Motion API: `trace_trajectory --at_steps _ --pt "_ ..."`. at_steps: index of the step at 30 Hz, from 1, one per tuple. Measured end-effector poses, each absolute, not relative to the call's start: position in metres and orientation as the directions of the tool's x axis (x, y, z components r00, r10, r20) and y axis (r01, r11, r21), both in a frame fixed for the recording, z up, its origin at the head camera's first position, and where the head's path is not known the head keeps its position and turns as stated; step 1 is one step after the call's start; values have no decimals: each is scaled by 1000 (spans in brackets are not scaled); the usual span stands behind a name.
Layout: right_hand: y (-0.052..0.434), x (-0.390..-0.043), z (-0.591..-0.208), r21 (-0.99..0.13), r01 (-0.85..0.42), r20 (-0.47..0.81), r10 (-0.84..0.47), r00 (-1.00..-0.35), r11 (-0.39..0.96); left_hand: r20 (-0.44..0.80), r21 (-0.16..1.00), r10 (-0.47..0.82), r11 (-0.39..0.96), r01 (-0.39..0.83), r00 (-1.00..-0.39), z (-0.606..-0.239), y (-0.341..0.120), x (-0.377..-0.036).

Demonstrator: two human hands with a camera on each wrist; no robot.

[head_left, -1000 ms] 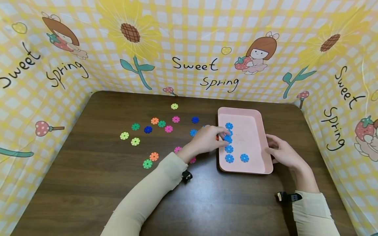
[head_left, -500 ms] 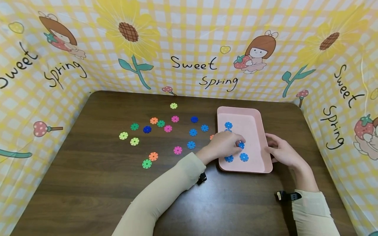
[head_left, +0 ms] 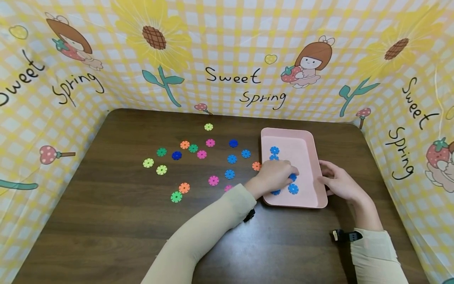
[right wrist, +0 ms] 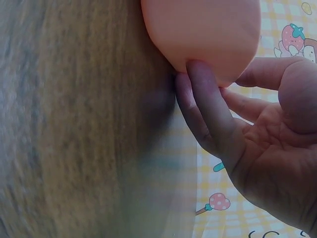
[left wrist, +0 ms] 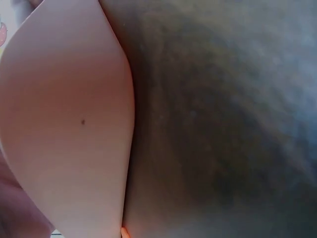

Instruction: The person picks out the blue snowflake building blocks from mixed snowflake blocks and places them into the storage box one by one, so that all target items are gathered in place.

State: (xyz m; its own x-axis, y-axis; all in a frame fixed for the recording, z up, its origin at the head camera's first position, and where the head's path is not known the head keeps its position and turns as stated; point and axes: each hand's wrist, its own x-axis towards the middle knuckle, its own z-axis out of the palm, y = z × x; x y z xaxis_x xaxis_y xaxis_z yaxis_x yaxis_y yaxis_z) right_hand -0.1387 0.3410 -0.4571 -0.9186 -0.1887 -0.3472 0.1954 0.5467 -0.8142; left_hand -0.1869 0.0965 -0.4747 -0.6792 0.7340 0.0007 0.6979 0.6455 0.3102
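Observation:
In the head view my left hand (head_left: 276, 175) reaches over the pink tray (head_left: 317, 201) and pinches a blue notched plastic disc (head_left: 293, 177) low over its floor. Several more blue discs lie in the tray, among them one at the back (head_left: 274, 150) and one in front (head_left: 293, 189); others are partly covered by the hand. My right hand (head_left: 342, 183) holds the tray's right side. The right wrist view shows this hand's fingertips (right wrist: 200, 74) against the tray's outer wall (right wrist: 203, 29). Only that outer wall (left wrist: 74, 119) fills the left wrist view, hiding the left fingers.
Left of the tray, loose discs lie on the dark wooden table (head_left: 106, 221): an orange disc (head_left: 256, 166) close to the tray wall, a blue disc (head_left: 229, 174), a pink disc (head_left: 213, 180), a green disc (head_left: 176, 197) and several others. Checked cloth (head_left: 227, 47) surrounds the table.
The left hand has moved right and slightly toward the front within the tray, carrying the blue disc from the left column to behind the front right disc. My right hand stays put.

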Motion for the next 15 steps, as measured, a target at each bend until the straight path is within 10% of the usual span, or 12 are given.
trace_trajectory --at_steps 15 --pt "340 -138 -456 -812 192 -343 -185 -921 551 98 308 720 635 709 -687 -459 78 -184"
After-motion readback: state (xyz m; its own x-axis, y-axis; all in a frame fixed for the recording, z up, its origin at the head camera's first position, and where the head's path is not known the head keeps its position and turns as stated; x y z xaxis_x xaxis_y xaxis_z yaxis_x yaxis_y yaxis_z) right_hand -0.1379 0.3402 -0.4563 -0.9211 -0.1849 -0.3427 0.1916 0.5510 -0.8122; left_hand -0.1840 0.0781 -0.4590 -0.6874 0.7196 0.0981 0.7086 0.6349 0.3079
